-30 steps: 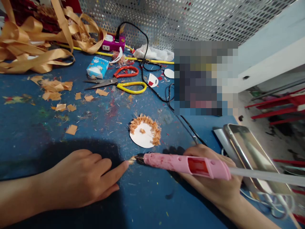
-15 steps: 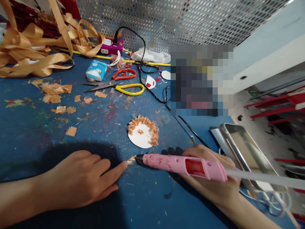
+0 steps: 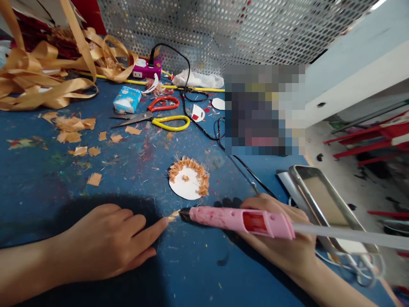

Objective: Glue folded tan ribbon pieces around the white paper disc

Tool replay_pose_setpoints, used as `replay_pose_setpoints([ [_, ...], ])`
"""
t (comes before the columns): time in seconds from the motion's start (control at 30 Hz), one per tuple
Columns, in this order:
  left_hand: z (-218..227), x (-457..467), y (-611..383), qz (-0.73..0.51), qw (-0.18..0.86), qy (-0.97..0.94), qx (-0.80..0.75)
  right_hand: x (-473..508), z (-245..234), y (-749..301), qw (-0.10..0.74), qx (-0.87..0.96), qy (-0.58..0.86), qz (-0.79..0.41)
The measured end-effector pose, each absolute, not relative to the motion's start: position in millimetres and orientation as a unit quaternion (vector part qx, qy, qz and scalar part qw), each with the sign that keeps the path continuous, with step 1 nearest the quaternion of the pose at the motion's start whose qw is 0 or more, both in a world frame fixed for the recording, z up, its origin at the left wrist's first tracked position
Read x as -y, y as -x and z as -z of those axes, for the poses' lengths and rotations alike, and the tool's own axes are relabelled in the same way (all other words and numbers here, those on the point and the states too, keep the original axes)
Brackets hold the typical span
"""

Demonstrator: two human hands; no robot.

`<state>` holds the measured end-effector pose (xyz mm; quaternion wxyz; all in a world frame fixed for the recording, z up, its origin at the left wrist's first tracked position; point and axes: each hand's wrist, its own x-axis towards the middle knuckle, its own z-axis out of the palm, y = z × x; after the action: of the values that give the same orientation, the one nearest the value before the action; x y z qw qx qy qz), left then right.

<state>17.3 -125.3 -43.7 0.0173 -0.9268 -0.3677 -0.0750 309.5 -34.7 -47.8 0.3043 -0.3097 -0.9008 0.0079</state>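
A pink hot glue gun (image 3: 220, 217) is gripped by my right hand (image 3: 281, 238), with a long pale glue stick (image 3: 338, 233) coming out of its rear end. Its dark nozzle meets a small tan piece of ribbon (image 3: 173, 215). My left hand (image 3: 111, 243) has its fingers closed, and the index fingertip is at the other end of that piece; the thumb is partly hidden below. Just beyond the nozzle lies a round white disc (image 3: 183, 188) with frayed tan ribbon pieces along its far and right rim and a small tuft near its middle.
Scissors (image 3: 150, 117) with red and yellow handles lie behind the disc, near a blue box (image 3: 127, 99). Cut ribbon squares (image 3: 72, 125) and a ribbon heap (image 3: 41, 76) are at left. A black cord (image 3: 204, 132) runs from a purple socket (image 3: 147, 68). At right rests a phone (image 3: 329, 200).
The view has shifted slightly, so most things sit a little further left. Both hands, the glue gun and the ribbon piece keep nearly the same arrangement.
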Motion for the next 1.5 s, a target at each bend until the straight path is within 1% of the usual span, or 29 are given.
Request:
replay_pose_setpoints([
  [0.13, 44.7, 125.6, -16.9, 0.073, 0.02, 0.927, 0.367, 32.7, 50.9, -312.2, 0.309, 0.883, 0.349, -0.048],
  [0.4, 43.1, 126.1, -16.8, 0.07, 0.024, 0.929, 0.363, 23.6, 50.3, -319.5, 0.354, 0.835, 0.417, -0.06],
  [0.5, 44.5, 125.1, -16.3, 0.097, 0.031, 0.925, 0.366, 17.4, 47.9, -322.5, 0.348, 0.824, 0.443, -0.061],
  [0.6, 46.6, 123.3, -15.7, 0.141, 0.057, 0.912, 0.38, 12.3, 49.6, -324.2, 0.374, 0.792, 0.479, -0.069],
  [0.67, 47.1, 121.3, -16.6, 0.155, 0.076, 0.909, 0.38, 10.9, 52.9, -324.9, 0.374, 0.782, 0.49, -0.09],
  [0.77, 45.8, 117.1, -21.8, 0.152, 0.097, 0.909, 0.376, 12.7, 57.2, -324.8, 0.349, 0.774, 0.51, -0.139],
  [0.87, 43.5, 112.5, -29.6, 0.15, 0.109, 0.905, 0.382, 16.5, 58.0, -323.5, 0.354, 0.733, 0.553, -0.177],
  [0.93, 42.4, 109.8, -33.9, 0.154, 0.105, 0.903, 0.387, 17.8, 56.9, -322.9, 0.366, 0.705, 0.578, -0.19],
  [1.1, 42.3, 105.6, -38.2, 0.15, 0.057, 0.898, 0.411, 12.8, 49.6, -325.4, 0.391, 0.672, 0.591, -0.215],
  [1.2, 42.3, 103.9, -39.4, 0.135, 0.034, 0.894, 0.425, 5.1, 45.0, -329.9, 0.398, 0.66, 0.607, -0.195],
  [1.33, 41.0, 103.5, -40.4, 0.157, 0.022, 0.887, 0.434, -5.0, 49.8, -336.2, 0.367, 0.696, 0.608, -0.108],
  [1.4, 40.6, 104.2, -39.7, 0.184, 0.014, 0.88, 0.438, -8.0, 56.7, -337.2, 0.341, 0.746, 0.568, -0.07],
  [1.5, 39.9, 106.1, -37.9, 0.212, -0.002, 0.868, 0.449, -10.1, 64.7, -337.5, 0.278, 0.809, 0.517, -0.036],
])
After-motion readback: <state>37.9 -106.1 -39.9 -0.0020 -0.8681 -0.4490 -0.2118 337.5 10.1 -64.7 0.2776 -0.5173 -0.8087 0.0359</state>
